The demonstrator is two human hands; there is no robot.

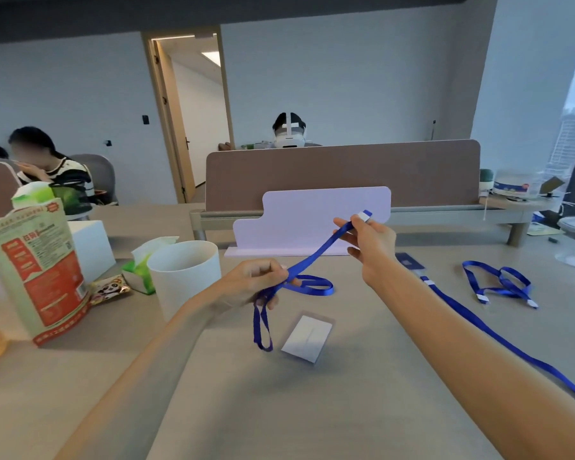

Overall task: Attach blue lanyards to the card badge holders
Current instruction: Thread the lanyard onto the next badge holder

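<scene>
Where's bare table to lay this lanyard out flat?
Bare table lies nearer you than the badge holder, and between the long lanyard and tangled lanyards. Crowded left: white cup, tissue pack, snack bag.

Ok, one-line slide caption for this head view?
Left hand and right hand hold a blue lanyard stretched between them; a card badge holder lies on the table.

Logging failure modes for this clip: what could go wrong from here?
The blue lanyard dangles a loop beside the card badge holder and might drag it. The left hand works close to the white cup; a swing could tip it. The right forearm runs alongside a second lanyard, which may snag.
</scene>
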